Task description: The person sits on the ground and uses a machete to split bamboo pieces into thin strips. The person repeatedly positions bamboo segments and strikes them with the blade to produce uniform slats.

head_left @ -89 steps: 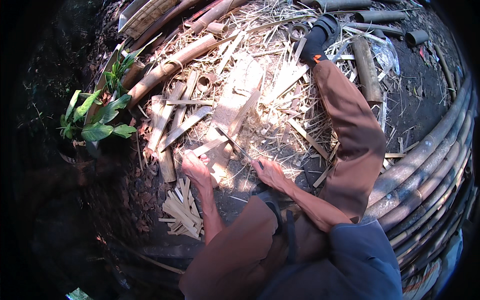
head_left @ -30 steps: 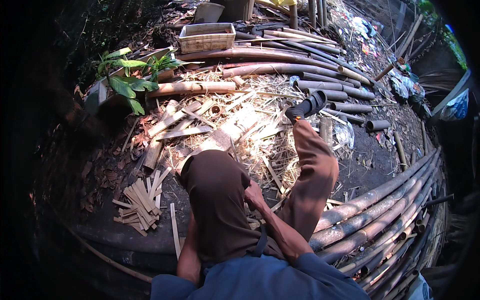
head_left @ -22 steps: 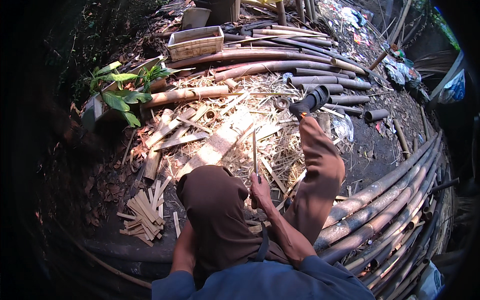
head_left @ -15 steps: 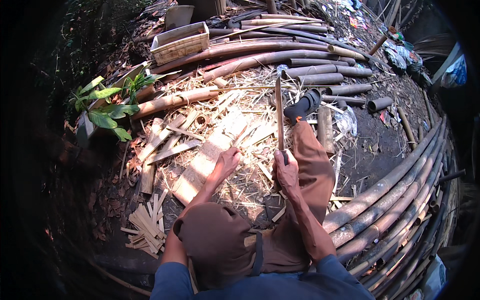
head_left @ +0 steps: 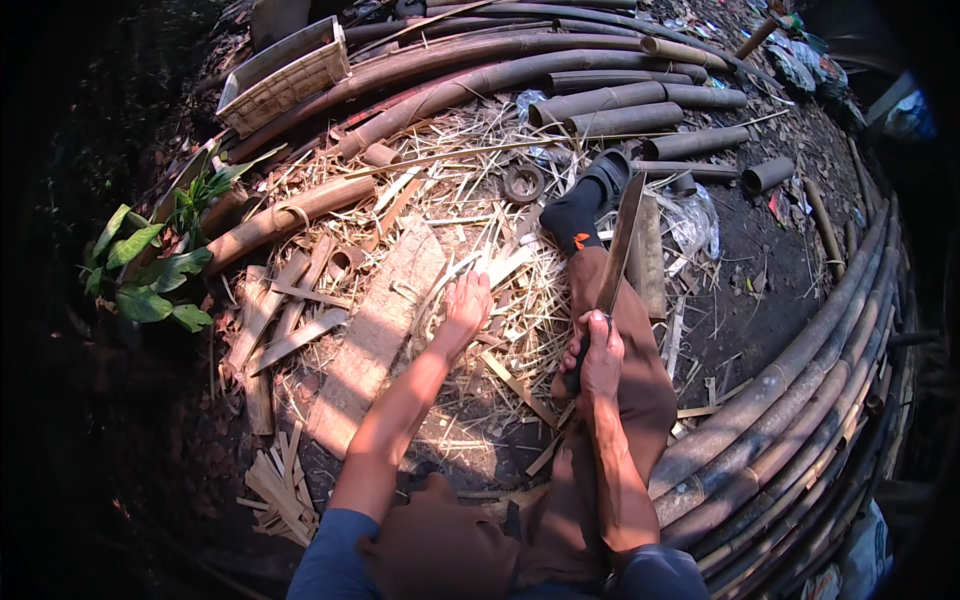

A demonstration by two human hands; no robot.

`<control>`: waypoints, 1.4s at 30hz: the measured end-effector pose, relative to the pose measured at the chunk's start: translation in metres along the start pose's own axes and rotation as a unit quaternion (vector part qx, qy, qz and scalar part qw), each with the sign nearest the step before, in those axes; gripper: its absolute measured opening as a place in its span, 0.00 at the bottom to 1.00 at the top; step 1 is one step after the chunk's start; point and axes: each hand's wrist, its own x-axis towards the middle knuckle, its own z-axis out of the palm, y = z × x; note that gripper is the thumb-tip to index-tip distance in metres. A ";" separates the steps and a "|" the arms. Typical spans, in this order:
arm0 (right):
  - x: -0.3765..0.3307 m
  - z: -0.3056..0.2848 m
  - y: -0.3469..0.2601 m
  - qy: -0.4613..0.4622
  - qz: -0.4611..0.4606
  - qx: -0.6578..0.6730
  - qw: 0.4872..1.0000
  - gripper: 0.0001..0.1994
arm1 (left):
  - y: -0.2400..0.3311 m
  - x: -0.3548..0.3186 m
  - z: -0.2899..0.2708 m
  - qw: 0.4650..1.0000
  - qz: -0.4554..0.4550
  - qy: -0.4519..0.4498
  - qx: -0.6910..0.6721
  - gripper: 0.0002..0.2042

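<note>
My right hand (head_left: 594, 355) is shut on the dark handle of a long-bladed knife (head_left: 620, 245), whose blade points away from me over my outstretched right leg in brown trousers (head_left: 625, 340). My left hand (head_left: 467, 305) reaches forward with fingers spread, resting on pale bamboo strips and shavings (head_left: 500, 270) next to a flat wooden plank (head_left: 380, 330). It holds nothing. My foot in a black sock and sandal (head_left: 590, 200) lies beyond the blade.
Long bamboo poles (head_left: 480, 70) lie across the far side and curve along the right (head_left: 800, 380). Short cut bamboo tubes (head_left: 620, 115), a woven basket (head_left: 285, 75), a leafy plant (head_left: 150, 270) and a pile of split sticks (head_left: 275, 485) surround me.
My left knee has dropped out of the middle of the view. My right hand raised the knife and now holds it over my right leg. My left hand reached forward onto the bamboo strips.
</note>
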 end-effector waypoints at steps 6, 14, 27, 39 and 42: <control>-0.009 0.008 0.022 0.012 -0.114 -0.063 0.991 0.14 | 0.011 -0.060 -0.088 0.838 -0.039 0.263 -0.477 0.12; -0.038 0.021 0.036 -0.059 -0.308 -0.347 0.884 0.15 | -0.013 -0.178 -0.176 0.545 -0.167 0.105 -0.815 0.19; -0.152 0.122 0.069 -0.434 -0.336 -0.568 0.614 0.14 | -0.041 -0.327 -0.135 0.854 -0.310 0.220 -0.356 0.11; -0.069 0.102 0.059 -0.256 -0.296 -0.569 0.723 0.14 | -0.021 -0.394 -0.174 0.639 -0.321 0.037 -0.698 0.16; -0.105 0.097 0.090 -0.389 -0.247 -0.549 0.698 0.13 | -0.002 -0.336 -0.189 0.608 -0.310 0.080 -0.727 0.13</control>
